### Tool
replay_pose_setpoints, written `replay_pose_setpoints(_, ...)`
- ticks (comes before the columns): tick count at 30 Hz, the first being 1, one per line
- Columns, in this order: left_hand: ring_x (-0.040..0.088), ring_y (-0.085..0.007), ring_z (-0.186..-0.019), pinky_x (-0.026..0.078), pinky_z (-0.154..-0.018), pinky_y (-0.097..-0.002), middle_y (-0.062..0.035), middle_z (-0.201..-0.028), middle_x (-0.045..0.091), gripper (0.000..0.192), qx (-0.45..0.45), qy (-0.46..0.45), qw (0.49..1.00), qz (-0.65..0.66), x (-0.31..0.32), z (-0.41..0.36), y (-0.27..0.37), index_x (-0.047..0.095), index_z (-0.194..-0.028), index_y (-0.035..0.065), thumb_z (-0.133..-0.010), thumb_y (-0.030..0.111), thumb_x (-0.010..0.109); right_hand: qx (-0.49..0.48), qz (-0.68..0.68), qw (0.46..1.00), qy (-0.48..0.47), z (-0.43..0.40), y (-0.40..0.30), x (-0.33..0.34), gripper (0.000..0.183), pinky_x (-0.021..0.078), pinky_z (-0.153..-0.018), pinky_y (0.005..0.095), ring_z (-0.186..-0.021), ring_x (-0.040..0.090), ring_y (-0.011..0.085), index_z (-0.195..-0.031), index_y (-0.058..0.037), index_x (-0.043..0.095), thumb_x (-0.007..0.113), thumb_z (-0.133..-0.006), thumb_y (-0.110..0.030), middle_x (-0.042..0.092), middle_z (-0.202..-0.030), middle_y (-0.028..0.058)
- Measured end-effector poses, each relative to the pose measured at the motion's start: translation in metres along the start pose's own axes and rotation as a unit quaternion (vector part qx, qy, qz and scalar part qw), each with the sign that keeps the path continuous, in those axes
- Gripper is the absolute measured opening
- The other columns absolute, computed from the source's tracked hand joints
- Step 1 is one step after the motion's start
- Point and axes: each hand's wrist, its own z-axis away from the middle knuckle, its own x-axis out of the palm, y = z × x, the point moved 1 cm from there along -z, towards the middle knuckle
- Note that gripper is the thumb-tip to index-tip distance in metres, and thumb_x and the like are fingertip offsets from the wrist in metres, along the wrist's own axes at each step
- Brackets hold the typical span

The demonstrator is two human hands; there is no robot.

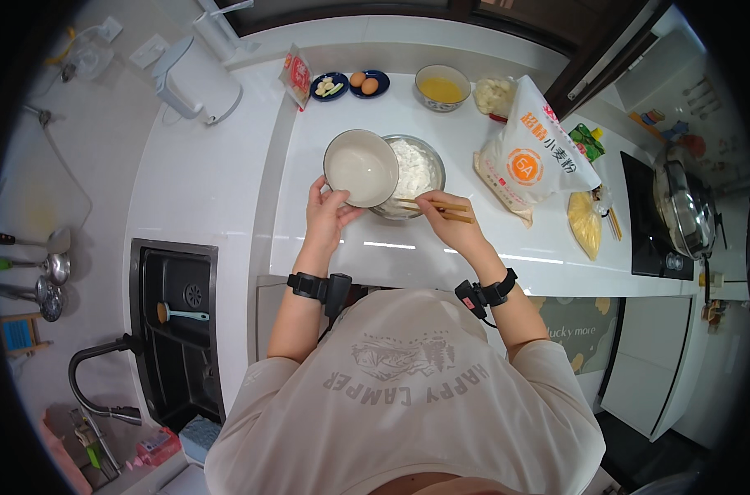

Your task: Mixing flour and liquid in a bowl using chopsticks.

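My left hand [330,210] grips the near left rim of a pale bowl [360,168], which seems to hold clear water. That bowl overlaps the left side of a metal mixing bowl [438,166] on the counter. White flour [414,167] is heaped inside the metal one. In my right hand [452,219] is a pair of wooden chopsticks [446,210], held above the metal bowl's near edge with the tips at the flour. Whether those tips touch the flour is hard to tell. Both wrists wear black straps with small devices.
A large flour bag [526,154] stands on the right. Along the back are garlic on a dark blue plate [329,87], eggs [363,83] and a bowl of yellow liquid [443,88]. A bag of yellow grain [584,224] lies near the cooktop [644,247]. The sink [176,334] is at left.
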Motion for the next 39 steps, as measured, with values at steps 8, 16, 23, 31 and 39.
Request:
replay_pose_setpoints(8,0.066,-0.0321,-0.093,0.059,-0.08,-0.0423,-0.0188,-0.118,0.052,0.069,0.011,0.02,1.0,0.009,-0.005,0.002,0.005,0.022,-0.14,0.002,-0.083,0.008,0.06,-0.001,0.079,0.997,0.025,-0.015,0.026,-0.019,0.018,0.049,-0.065,0.0279,-0.069,0.064,0.0176,-0.095,-0.002,0.069,0.062,-0.091,-0.018,0.07,-0.078,0.0106)
replay_pose_setpoints(16,0.066,-0.0318,-0.091,0.058,-0.079,-0.0409,-0.0204,-0.121,0.051,0.07,0.006,0.017,1.0,0.005,-0.005,0.001,0.002,0.022,-0.14,0.0022,-0.083,0.009,0.06,-0.041,0.058,0.99,0.118,-0.022,0.036,-0.02,0.017,0.0494,-0.064,0.029,-0.067,0.064,0.0217,-0.094,-0.0018,0.069,0.063,-0.091,-0.017,0.069,-0.079,0.0125)
replay_pose_setpoints(23,0.066,-0.0305,-0.09,0.058,-0.079,-0.0414,-0.0204,-0.12,0.051,0.072,0.006,0.007,1.0,0.001,-0.006,0.001,0.001,0.019,-0.141,0.0007,-0.083,0.008,0.06,0.004,0.026,1.0,0.009,-0.003,0.008,-0.008,0.02,0.0482,-0.065,0.027,-0.066,0.061,0.0167,-0.094,-0.0002,0.068,0.062,-0.092,-0.019,0.068,-0.076,0.0108)
replay_pose_setpoints(31,0.066,-0.0323,-0.09,0.058,-0.08,-0.0426,-0.0155,-0.112,0.055,0.068,0.0,0.018,1.0,-0.016,0.0,0.004,0.004,0.023,-0.141,0.0029,-0.084,0.008,0.059,-0.022,0.091,0.991,0.093,-0.025,0.019,-0.029,0.02,0.0486,-0.064,0.029,-0.064,0.061,0.0195,-0.094,-0.0001,0.068,0.06,-0.092,-0.018,0.068,-0.076,0.0117)
replay_pose_setpoints(39,0.066,-0.0289,-0.089,0.059,-0.076,-0.0408,-0.016,-0.115,0.055,0.075,-0.008,0.014,0.999,-0.034,0.003,-0.002,-0.006,0.019,-0.144,0.0028,-0.082,0.007,0.062,-0.063,0.146,0.983,0.089,-0.02,0.034,-0.015,0.018,0.0492,-0.065,0.0287,-0.068,0.064,0.0198,-0.095,-0.0007,0.067,0.062,-0.092,-0.017,0.068,-0.078,0.0128)
